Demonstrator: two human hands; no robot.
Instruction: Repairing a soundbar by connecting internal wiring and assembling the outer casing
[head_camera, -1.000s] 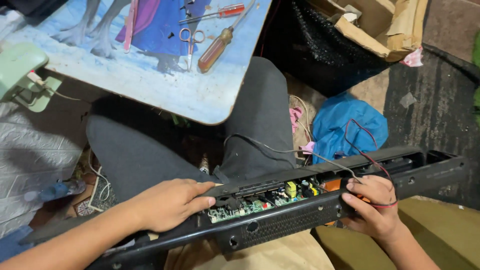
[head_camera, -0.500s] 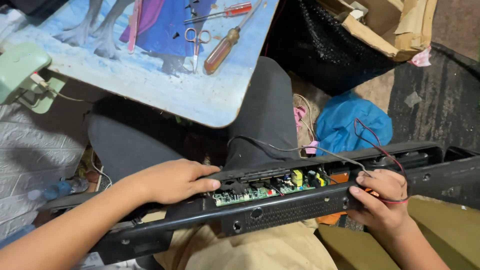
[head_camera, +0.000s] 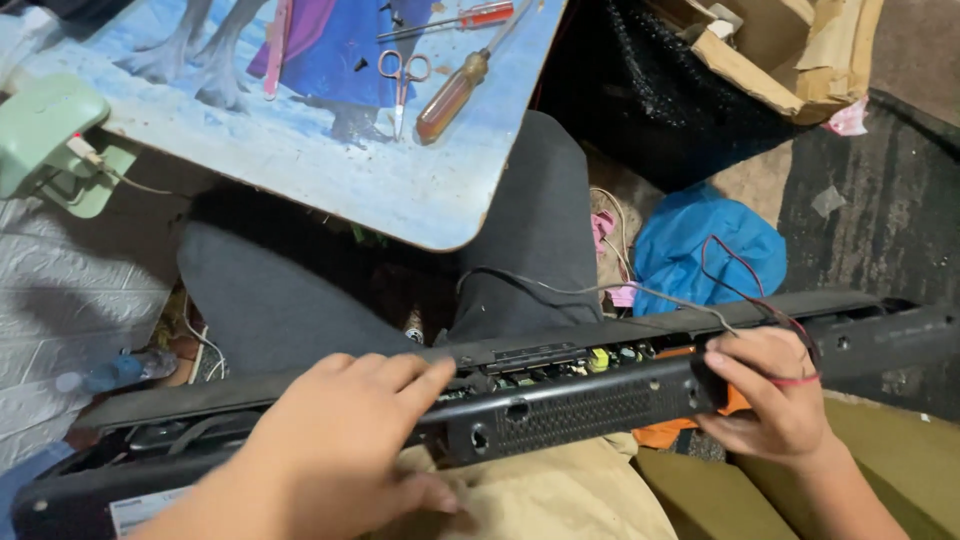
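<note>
A long black soundbar housing (head_camera: 560, 405) lies across my lap, opened along the top, with a green circuit board (head_camera: 590, 362) showing inside. My left hand (head_camera: 345, 440) grips the housing left of the middle, fingers over its top edge. My right hand (head_camera: 775, 395) holds it further right, thumb on the front face, a red band round the wrist. Thin grey, red and black wires (head_camera: 700, 300) run from the board over the back edge.
A small picture-printed table (head_camera: 330, 170) stands ahead with scissors (head_camera: 402, 72) and two screwdrivers (head_camera: 455, 95). A green device (head_camera: 45, 130) sits at its left edge. A blue bag (head_camera: 705, 250), cardboard boxes (head_camera: 790, 45) and a dark mat (head_camera: 880, 200) lie to the right.
The housing has tipped toward me and swung, so its perforated front face now shows more. My left hand has slid along it and closed over the top edge.
</note>
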